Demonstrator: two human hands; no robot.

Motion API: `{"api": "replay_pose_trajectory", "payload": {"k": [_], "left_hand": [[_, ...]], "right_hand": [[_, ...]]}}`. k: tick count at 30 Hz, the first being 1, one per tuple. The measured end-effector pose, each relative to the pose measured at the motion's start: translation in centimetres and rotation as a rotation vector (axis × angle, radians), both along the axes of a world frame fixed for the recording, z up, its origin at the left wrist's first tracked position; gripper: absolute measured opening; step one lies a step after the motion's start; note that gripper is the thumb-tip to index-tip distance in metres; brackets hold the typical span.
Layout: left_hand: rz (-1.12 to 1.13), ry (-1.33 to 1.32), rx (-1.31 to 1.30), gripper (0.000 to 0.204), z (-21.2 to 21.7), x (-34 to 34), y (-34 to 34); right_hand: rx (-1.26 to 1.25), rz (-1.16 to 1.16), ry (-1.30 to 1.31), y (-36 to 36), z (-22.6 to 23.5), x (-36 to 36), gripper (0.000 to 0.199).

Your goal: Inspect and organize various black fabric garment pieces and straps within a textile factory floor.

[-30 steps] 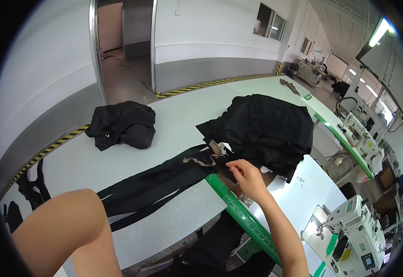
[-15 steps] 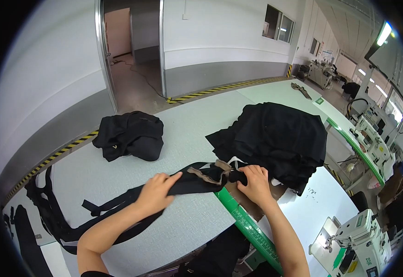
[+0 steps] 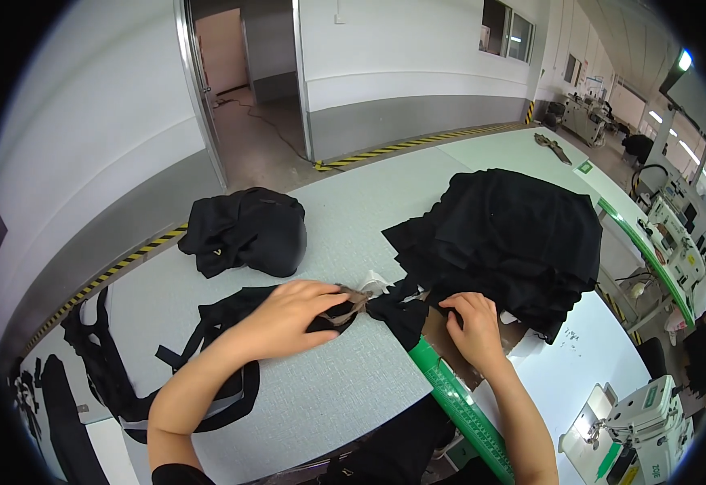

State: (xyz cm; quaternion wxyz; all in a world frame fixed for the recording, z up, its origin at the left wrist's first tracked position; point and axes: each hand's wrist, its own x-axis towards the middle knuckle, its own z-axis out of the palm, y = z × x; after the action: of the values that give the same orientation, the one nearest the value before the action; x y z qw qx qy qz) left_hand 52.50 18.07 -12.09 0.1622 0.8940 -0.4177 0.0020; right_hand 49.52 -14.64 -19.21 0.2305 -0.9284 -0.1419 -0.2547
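Observation:
My left hand (image 3: 296, 317) is closed with its fingertips on a crumpled tan strip (image 3: 359, 299) and the black fabric under it. From there a long black fabric band (image 3: 236, 305) trails leftward over the table. My right hand (image 3: 476, 325) has its fingers bent at the front edge of a large pile of black fabric (image 3: 522, 222); its fingertips meet black cloth, and I cannot make out how much they pinch. Between both hands lie a black fabric piece (image 3: 401, 311) and a small white piece (image 3: 375, 283).
A bundled black garment (image 3: 248, 230) sits at the far left. Brown cardboard (image 3: 450, 343) and a green measuring edge (image 3: 462, 404) run along the table (image 3: 345, 210). A sewing machine (image 3: 640, 416) stands at lower right. Another tan strip (image 3: 552, 148) lies far right.
My left hand has moved forward and right onto the tan strip, which is bunched beneath its fingers. The black band has folded up, and the whole view has shifted a little.

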Motion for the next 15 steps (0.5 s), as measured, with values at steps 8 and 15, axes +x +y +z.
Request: {"api": "replay_pose_trajectory", "payload": {"k": [8,15], "left_hand": [[-0.027,-0.082,-0.162,0.052,-5.7,2.9,-5.3],[-0.015,-0.040,-0.229,0.037,-6.7,3.1,-5.1]], "right_hand": [[0.107,0.212,0.014,3.8,-0.6,0.9,0.027],[0.037,0.148,0.054,5.0,-1.8,1.0,0.024]]}}
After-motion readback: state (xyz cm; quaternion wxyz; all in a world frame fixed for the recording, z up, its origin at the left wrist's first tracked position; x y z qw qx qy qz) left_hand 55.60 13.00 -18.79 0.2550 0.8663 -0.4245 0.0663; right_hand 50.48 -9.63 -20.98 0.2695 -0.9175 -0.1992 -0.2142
